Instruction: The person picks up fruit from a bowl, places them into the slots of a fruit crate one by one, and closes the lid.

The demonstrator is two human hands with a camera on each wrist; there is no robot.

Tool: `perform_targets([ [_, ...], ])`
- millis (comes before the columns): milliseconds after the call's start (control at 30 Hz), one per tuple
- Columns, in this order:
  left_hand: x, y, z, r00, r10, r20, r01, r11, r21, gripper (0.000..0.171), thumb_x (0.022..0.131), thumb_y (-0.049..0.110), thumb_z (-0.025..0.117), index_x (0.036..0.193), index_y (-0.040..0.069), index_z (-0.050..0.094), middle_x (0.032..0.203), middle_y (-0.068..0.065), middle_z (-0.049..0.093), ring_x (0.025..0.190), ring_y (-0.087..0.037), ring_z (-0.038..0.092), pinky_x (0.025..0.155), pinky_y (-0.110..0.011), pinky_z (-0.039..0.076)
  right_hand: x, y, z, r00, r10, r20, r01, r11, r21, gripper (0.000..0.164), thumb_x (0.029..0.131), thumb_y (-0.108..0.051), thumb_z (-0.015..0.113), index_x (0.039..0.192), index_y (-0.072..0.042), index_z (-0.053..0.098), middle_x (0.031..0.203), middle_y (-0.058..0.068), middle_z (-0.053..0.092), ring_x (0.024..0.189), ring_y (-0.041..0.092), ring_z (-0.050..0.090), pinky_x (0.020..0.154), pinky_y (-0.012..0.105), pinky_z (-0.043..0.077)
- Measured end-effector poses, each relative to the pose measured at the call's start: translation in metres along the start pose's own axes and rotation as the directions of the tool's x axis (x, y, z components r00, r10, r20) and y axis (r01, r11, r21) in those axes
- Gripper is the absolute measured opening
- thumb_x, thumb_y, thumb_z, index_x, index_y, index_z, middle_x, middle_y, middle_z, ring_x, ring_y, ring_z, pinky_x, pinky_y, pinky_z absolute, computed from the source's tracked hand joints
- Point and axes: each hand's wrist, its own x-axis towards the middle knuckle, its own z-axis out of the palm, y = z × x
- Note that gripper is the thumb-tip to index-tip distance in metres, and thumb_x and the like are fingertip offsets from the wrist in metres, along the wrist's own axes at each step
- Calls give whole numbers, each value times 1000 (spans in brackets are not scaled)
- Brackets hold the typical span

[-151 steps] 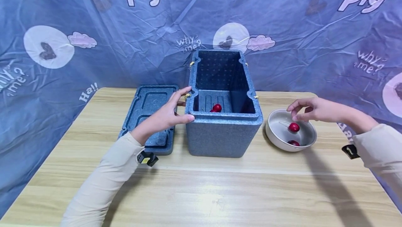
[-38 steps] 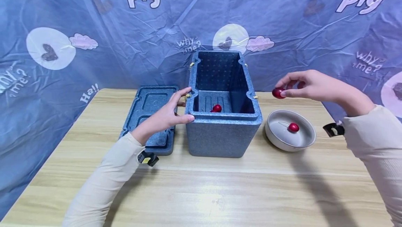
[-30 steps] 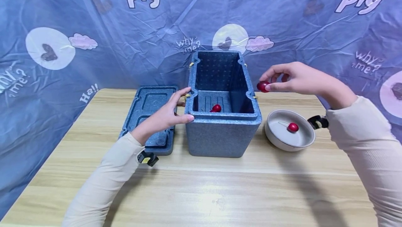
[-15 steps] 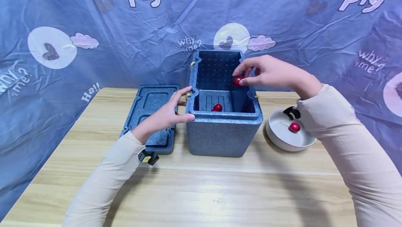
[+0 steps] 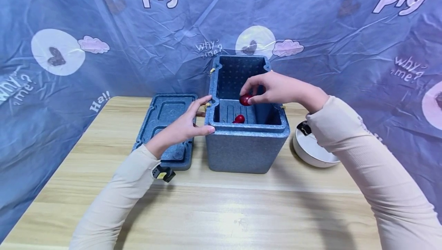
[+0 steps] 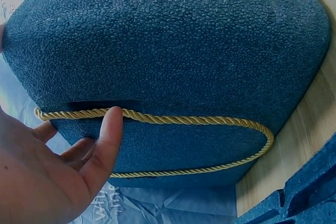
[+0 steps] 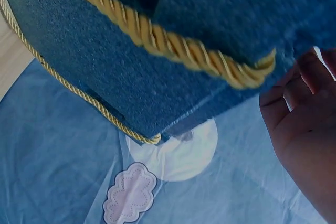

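Note:
Thumb and fingertips of my right hand (image 5: 276, 87) pinch a dark red cherry (image 5: 245, 100) over the opening of a blue-grey foam box (image 5: 246, 152). Inside, brighter red cherries (image 5: 239, 119) lie on the floor near the front wall, which partly hides them. My left hand (image 5: 184, 126) touches the box's left side by the front corner, fingers spread and fairly straight. In the left wrist view its thumb lies across a gold rope (image 6: 184, 120) along the box wall. The right wrist view shows the right hand (image 7: 310, 129) at the box rim, its fingertips and the cherry hidden.
The box's foam lid (image 5: 172, 108) lies on the wooden table (image 5: 207, 211) left of the box. A light-coloured bowl (image 5: 312, 158) stands to the right, partly covered by the right sleeve (image 5: 355, 142). A printed blue cloth (image 5: 172, 42) hangs behind the table.
My right hand took a cherry from the bowl, lifted it and carried it left over the box. The sleeve now hides the cherry left in the bowl. The left hand has stayed put.

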Motion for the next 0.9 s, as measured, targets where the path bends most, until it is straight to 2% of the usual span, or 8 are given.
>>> perform_targets([
  [400,-1,1,0,1000,2,-4,-2,1000,-5,103,72,73,65,153,35,15,159,-5,11,136,-34,36,97,-54,43,9,1,14,996,-6,87,6,1000,1,22,90,-14,64,112,-14,67,94,6,66,87,19,59,71,32,43],
  [567,0,0,0,1000,6,1,-6,1000,-7,101,74,70,66,153,35,14,159,-6,11,137,-35,36,97,-54,43,9,0,15,995,-16,99,17,1000,-11,23,90,-15,65,113,-13,67,104,4,68,93,18,60,77,34,46],
  [733,1,-1,0,1000,7,5,-7,1000,-2,99,76,68,66,153,35,14,160,-5,10,137,-35,36,97,-53,43,4,-1,9,997,-33,68,35,999,-24,22,90,-16,66,112,-15,67,106,3,68,94,17,60,76,34,46],
  [900,1,-1,0,1000,11,3,-11,1000,-5,103,73,73,65,154,34,14,160,-5,10,137,-35,36,96,-51,44,-7,0,-4,1000,-30,0,30,998,-47,20,90,-16,67,110,-15,68,99,4,68,83,15,59,68,31,44],
])
